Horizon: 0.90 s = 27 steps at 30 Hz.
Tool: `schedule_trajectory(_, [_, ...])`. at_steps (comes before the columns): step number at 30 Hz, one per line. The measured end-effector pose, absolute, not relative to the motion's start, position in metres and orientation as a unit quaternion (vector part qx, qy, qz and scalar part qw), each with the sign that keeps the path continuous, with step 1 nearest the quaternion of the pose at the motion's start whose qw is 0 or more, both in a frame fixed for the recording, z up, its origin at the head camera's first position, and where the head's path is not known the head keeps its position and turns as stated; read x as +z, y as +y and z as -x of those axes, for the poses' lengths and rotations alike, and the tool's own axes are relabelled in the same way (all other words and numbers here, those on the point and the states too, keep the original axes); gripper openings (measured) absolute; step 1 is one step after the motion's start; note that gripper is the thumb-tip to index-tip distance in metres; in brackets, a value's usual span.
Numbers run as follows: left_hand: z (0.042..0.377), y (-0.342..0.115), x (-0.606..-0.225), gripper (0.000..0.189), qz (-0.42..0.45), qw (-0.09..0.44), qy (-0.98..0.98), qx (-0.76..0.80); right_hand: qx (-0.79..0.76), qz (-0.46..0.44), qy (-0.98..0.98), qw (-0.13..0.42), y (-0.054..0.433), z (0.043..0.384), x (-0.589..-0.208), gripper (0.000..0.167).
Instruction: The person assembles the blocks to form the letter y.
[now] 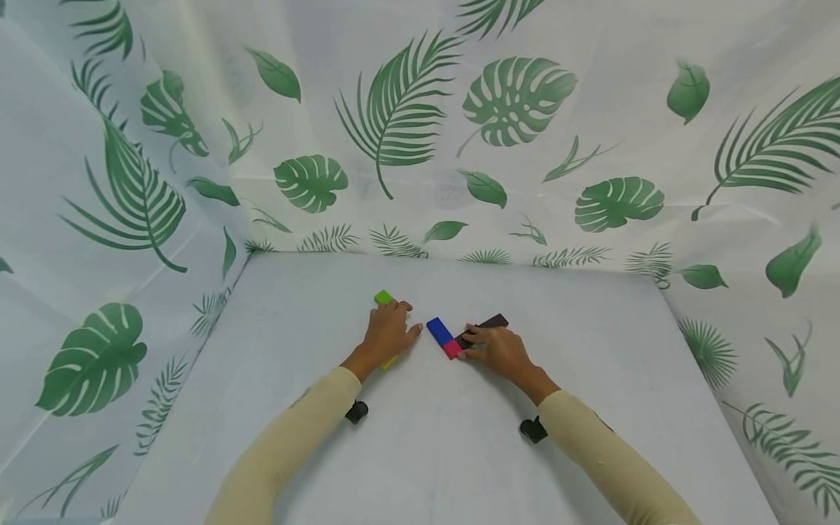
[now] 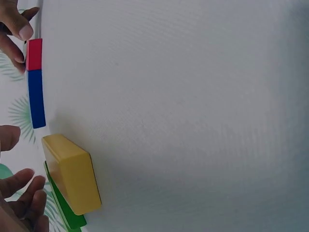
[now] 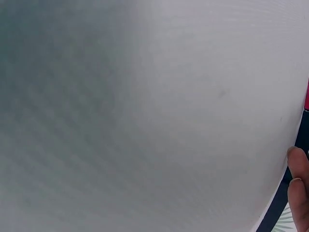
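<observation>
My left hand point(image 1: 389, 332), fingers loosely bent and thumb spread, hovers over a row of blocks. A green block point(image 1: 383, 297) shows past its fingertips, and a yellow block point(image 1: 389, 362) peeks out under the wrist. In the left wrist view the yellow block point(image 2: 79, 179) is large, with green point(image 2: 65, 208) behind it. My right hand point(image 1: 500, 351) pinches a black block point(image 1: 464, 340) between thumb and fingers beside a red block point(image 1: 453, 349). Red joins end to end with a blue block point(image 1: 439, 331). Another black length point(image 1: 494, 321) extends beyond the right hand, partly hidden by it.
The blocks lie on a pale table point(image 1: 420, 452). A white curtain point(image 1: 420, 109) with green leaf prints surrounds its back and sides. Black wrist devices show under the left sleeve point(image 1: 357, 412) and right sleeve point(image 1: 534, 430).
</observation>
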<state>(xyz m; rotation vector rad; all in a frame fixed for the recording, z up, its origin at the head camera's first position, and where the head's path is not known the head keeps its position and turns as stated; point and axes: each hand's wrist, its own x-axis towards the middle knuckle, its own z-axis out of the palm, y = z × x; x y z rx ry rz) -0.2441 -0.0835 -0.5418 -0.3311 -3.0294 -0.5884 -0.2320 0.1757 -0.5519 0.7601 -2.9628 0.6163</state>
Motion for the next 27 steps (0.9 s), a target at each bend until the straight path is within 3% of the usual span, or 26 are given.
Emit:
schedule_trajectory(15, [0.2448, -0.0829, -0.5434, 0.046, 0.11, 0.022, -0.975, -0.192, 0.198, -0.241, -0.95, 0.017, 0.1756, 0.2322, -0.5535, 0.046])
schedule_trajectory(27, [0.2461, -0.0909, -0.5393, 0.047, 0.094, 0.027, -0.972, -0.212, 0.224, -0.279, -0.93, 0.085, 0.1819, 0.234, -0.5523, 0.045])
